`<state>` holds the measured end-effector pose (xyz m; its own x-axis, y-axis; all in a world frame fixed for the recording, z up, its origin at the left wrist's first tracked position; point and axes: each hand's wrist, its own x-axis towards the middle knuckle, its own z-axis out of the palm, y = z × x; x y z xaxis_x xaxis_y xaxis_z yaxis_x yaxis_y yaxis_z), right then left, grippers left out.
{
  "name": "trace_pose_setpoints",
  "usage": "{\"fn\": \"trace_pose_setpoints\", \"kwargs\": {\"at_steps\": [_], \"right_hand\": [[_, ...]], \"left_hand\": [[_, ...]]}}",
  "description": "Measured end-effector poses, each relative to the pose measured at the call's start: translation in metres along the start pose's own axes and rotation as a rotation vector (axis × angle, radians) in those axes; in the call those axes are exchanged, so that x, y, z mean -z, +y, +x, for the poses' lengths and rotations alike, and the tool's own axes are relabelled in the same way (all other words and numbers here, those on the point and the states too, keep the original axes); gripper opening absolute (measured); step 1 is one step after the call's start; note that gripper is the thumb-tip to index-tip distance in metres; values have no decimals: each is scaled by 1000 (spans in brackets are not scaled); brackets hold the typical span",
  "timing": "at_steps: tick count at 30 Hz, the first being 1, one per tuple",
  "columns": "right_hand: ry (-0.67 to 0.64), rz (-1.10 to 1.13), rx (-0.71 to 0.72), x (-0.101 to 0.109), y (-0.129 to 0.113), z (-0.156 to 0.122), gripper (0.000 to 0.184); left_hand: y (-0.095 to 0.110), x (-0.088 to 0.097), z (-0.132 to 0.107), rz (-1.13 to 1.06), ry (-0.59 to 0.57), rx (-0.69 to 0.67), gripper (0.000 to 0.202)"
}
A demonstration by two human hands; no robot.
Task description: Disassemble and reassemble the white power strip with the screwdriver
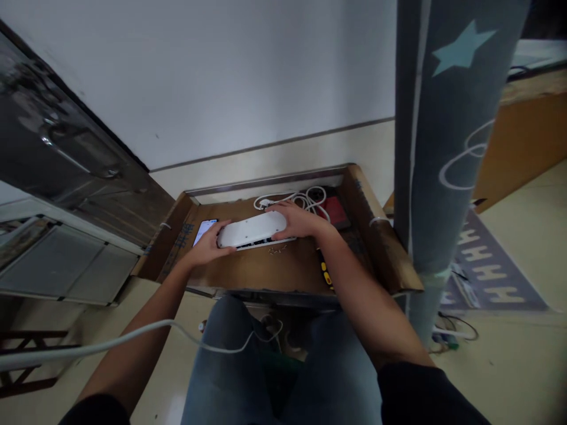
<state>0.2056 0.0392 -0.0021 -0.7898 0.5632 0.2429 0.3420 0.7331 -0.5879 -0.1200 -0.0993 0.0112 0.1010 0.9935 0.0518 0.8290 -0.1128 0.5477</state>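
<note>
My left hand (208, 244) grips the left end of a white power strip (252, 229), fingers curled around its edge. The other end is held by my right hand (297, 220), fingers on top and thumb along the near side. The strip's long white cover has small screw holes and sits slightly raised, with a dark gap and inner parts showing along the near edge. Several small screws (278, 250) lie on the cardboard just in front of it. A white cord (312, 199) with a plug (266, 203) is coiled behind my right hand.
The work lies in a shallow cardboard box (248, 274) across my knees' far side. A lit phone (204, 230) is at left, a yellow-black screwdriver handle (326, 275) by my right forearm, a red item (335, 211) at back right. Another white cable (168, 323) crosses my left forearm.
</note>
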Motion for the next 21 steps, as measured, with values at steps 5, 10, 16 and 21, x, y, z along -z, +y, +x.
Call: {"fn": "trace_pose_setpoints", "kwargs": {"at_steps": [5, 10, 16, 21], "right_hand": [[59, 107, 5, -1, 5, 0, 75], [184, 181, -51, -2, 6, 3, 55], [327, 212, -145, -10, 9, 10, 52], [325, 208, -189, -14, 12, 12, 64]], "left_hand": [[-1, 11, 8, -224, 13, 49, 96], [9, 16, 19, -410, 32, 128, 86], [13, 12, 32, -522, 136, 213, 78], [3, 5, 44, -585, 202, 245, 77]]}}
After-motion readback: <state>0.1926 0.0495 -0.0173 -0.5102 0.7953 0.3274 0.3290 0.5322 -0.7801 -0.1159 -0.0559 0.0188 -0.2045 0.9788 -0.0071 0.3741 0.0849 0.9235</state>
